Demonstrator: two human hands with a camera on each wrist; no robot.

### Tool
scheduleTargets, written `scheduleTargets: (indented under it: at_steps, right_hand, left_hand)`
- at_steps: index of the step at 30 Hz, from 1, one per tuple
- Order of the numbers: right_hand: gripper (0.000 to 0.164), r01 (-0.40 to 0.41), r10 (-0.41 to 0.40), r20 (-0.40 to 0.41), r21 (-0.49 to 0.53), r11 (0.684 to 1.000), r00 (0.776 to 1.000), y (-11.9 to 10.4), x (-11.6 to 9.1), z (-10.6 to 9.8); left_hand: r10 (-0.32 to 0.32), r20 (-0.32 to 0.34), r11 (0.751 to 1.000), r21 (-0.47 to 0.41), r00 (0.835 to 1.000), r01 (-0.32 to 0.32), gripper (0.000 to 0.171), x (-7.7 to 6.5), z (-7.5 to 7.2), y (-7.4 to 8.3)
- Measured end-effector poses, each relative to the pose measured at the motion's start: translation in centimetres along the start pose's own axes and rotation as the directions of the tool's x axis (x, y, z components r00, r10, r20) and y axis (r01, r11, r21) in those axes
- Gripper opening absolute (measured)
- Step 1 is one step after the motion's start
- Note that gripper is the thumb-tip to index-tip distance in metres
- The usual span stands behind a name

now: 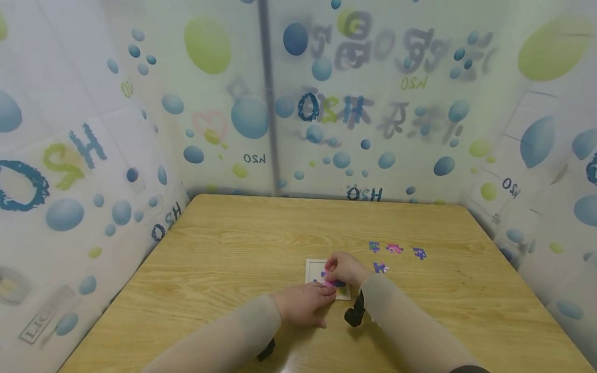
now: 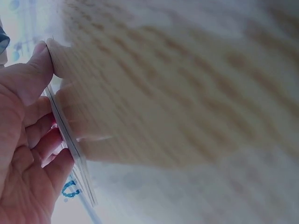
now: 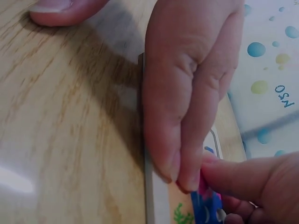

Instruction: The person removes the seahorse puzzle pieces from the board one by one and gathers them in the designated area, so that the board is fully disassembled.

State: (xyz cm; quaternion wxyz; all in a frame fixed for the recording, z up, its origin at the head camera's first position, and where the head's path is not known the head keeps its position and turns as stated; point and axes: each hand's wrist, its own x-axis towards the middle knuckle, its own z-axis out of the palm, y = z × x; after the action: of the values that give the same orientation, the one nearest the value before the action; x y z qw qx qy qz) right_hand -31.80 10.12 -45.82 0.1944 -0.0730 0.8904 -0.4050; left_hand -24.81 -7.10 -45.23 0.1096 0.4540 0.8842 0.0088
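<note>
A small white-framed jigsaw puzzle tray (image 1: pixel 309 267) lies on the table, partly filled with blue and pink pieces and largely covered by both hands. My left hand (image 1: pixel 302 303) reaches over its near left side, fingers extended and fingertips resting on the puzzle; the thumb is spread on the wood. In the right wrist view these left fingers (image 3: pixel 170 107) press beside a printed green plant. My right hand (image 1: pixel 346 268) comes from the right, its thumb and index finger pinching a pink puzzle piece (image 3: pixel 203 185) low over the tray, right by the left fingertips. Its other fingers are curled.
Several loose puzzle pieces lie right of the tray, among them a pink one with an eye (image 1: pixel 394 249) and a blue one (image 1: pixel 419 253). The wooden table (image 1: pixel 224 233) meets patterned curtains (image 1: pixel 224 171) at its back and sides. Black wrist straps (image 1: pixel 354 312) hang near the table.
</note>
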Motion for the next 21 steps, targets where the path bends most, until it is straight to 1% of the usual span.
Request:
scheduleTargets:
  at_steps: [8,16,21]
  right_hand:
    - [0.016,0.015,-0.015,-0.021,-0.005,1.000,1.000,0.22,-0.08,0.30]
    - [0.016,0.037,-0.037,-0.008,0.013,0.999,0.999,0.66,0.08,0.41]
    - [0.016,0.043,-0.043,-0.008,-0.032,0.999,0.999,0.44,0.10,0.42]
  left_hand:
    - [0.005,0.001,1.000,-0.010,1.000,-0.005,0.068,0.11,0.19,-0.23]
    - [0.010,0.000,1.000,0.006,1.000,-0.010,0.068,0.05,0.12,-0.17]
    - [0.000,0.006,1.000,0.003,1.000,0.000,0.067,-0.03,-0.13,0.05]
